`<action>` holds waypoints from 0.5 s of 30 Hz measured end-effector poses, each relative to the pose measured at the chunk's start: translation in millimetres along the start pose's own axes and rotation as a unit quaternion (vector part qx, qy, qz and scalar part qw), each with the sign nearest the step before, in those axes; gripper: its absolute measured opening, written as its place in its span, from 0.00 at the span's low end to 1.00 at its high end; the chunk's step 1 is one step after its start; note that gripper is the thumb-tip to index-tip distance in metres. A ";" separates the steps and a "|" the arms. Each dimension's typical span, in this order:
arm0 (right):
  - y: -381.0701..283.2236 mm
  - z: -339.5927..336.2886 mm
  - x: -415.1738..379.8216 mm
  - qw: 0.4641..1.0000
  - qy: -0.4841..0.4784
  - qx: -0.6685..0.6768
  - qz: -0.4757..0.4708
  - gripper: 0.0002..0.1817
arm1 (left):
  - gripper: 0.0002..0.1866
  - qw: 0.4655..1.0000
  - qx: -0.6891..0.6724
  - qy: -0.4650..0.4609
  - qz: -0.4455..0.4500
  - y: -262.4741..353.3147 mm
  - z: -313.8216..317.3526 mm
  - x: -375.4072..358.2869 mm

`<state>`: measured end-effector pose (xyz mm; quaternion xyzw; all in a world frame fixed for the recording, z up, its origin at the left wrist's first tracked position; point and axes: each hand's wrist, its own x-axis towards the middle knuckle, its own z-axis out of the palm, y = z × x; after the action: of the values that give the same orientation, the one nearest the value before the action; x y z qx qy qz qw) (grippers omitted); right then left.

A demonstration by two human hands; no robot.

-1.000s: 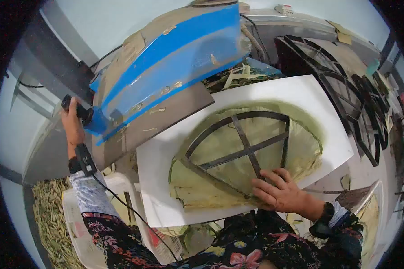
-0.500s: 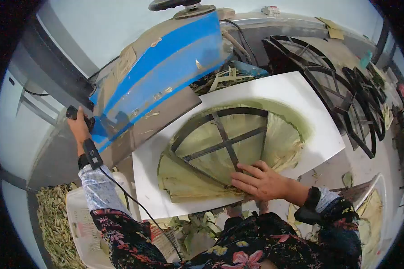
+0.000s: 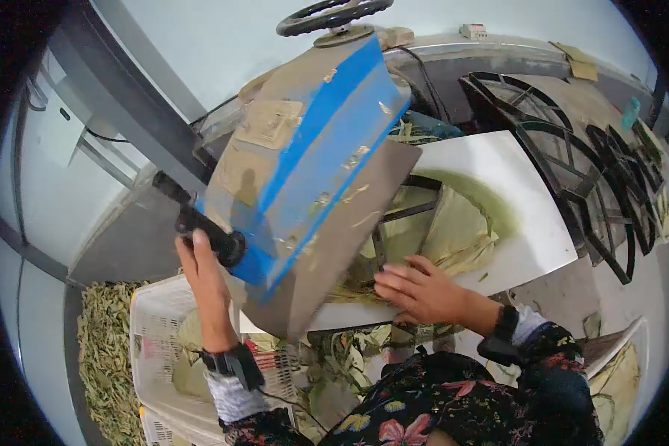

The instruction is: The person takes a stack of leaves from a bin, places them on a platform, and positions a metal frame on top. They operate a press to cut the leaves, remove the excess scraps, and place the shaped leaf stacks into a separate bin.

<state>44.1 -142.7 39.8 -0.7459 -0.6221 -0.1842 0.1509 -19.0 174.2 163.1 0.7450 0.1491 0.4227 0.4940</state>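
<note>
From here I see the blue press arm (image 3: pixel 327 156) jutting over the left part of the white board (image 3: pixel 531 215), blocking the way left of the right hand (image 3: pixel 427 293). A hand could pass across the board's right side, until black frames (image 3: pixel 543 160) crowd its edge. A white basket (image 3: pixel 158 305) fills the near left.

I wear a black garment (image 3: pixel 453 412) printed with pink, red and yellow flowers, its long dark sleeves (image 3: pixel 554 368) likewise flowered and ending in whitish cuffs (image 3: pixel 234 395), with a chunky black band (image 3: pixel 233 366) strapped round each wrist and a thin black cable (image 3: pixel 296 406) running from the left one.
</note>
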 end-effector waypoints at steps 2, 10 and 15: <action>-7.5 -11.7 -11.2 0.998 0.058 0.008 -0.006 0.34 | 0.28 0.999 -0.034 -0.021 0.033 -3.4 -7.4 -12.4; -12.6 -97.2 80.1 0.906 0.307 0.262 0.126 0.23 | 0.25 0.987 0.070 0.111 0.097 19.7 8.9 29.1; 5.7 -138.3 79.0 0.652 0.208 0.679 0.265 0.17 | 0.16 0.979 -0.197 0.057 0.008 34.0 41.1 2.1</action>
<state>50.2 -137.6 198.9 -0.5103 -0.3020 0.1869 0.7833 7.5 134.5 187.1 0.6090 0.0849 0.4898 0.6180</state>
